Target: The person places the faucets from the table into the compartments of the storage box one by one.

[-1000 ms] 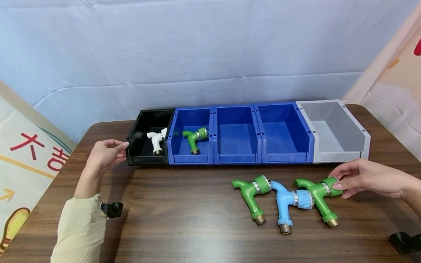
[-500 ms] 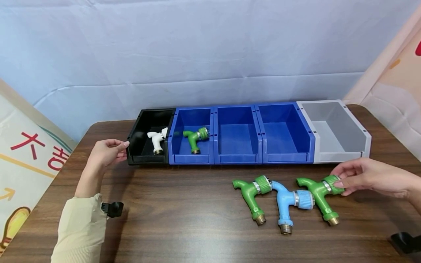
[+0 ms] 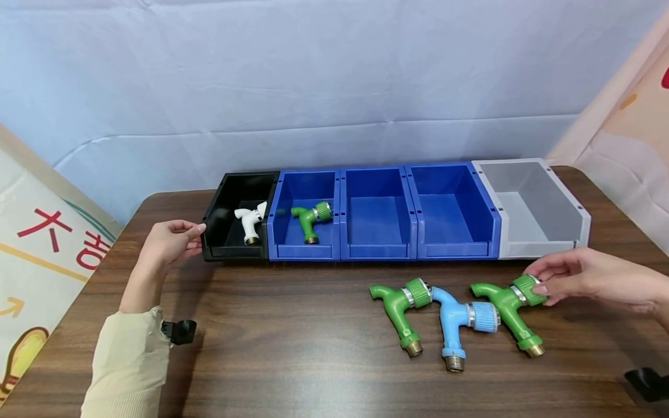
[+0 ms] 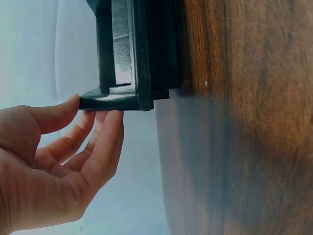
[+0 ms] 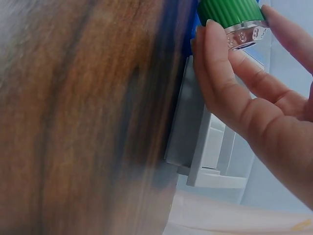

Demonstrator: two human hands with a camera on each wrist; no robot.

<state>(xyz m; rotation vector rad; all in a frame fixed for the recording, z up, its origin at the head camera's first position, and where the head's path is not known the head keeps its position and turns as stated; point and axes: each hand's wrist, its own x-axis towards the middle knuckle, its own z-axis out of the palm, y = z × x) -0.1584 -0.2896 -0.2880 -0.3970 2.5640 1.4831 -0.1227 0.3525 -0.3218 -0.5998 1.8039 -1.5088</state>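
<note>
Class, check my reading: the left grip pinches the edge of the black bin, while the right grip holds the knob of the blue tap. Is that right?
Not quite: the right grip holds the knob of the rightmost green tap, not the blue tap, as the head view shows. The left grip does pinch the edge of the black bin.

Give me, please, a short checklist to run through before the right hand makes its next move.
1. Right hand gripping the knob of the rightmost green tap: ok.
2. Left hand pinching the side of the black bin: ok.
3. White tap inside the black bin: ok.
4. Rightmost green tap lifted off the table: cannot tell.
5. Rightmost green tap clear of the blue tap: cannot tell; they look very close.
</note>
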